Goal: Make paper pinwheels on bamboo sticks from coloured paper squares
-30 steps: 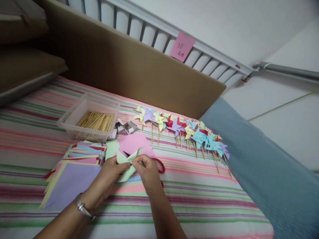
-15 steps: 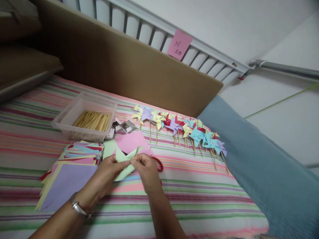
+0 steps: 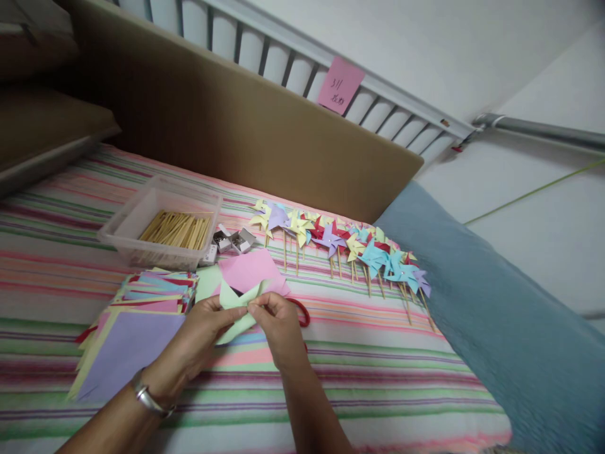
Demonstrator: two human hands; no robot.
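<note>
A light green paper pinwheel (image 3: 236,331), its corners bent toward the middle, is held between both hands above the striped cloth. My left hand (image 3: 205,334) is closed on its left side, thumb pressed near the centre. From the right, my right hand (image 3: 278,321) pinches the paper at the middle, fingertips meeting the left thumb. Whether a pin sits under the fingertips is too small to tell. Behind the hands lie a pink paper sheet (image 3: 250,268) and a green sheet (image 3: 207,282). Red-handled scissors (image 3: 302,313) are partly hidden by my right hand.
A stack of coloured paper (image 3: 132,347) lies at left. Beyond it are a clear plastic box (image 3: 113,230) of wooden sticks (image 3: 177,230) and small boxes (image 3: 241,241) of metal bits. Finished pinwheels (image 3: 331,239) line the back, before a brown board (image 3: 265,132).
Almost nothing differs. Both hands keep their hold on the green paper, with only a very slight shift of the fingers.
</note>
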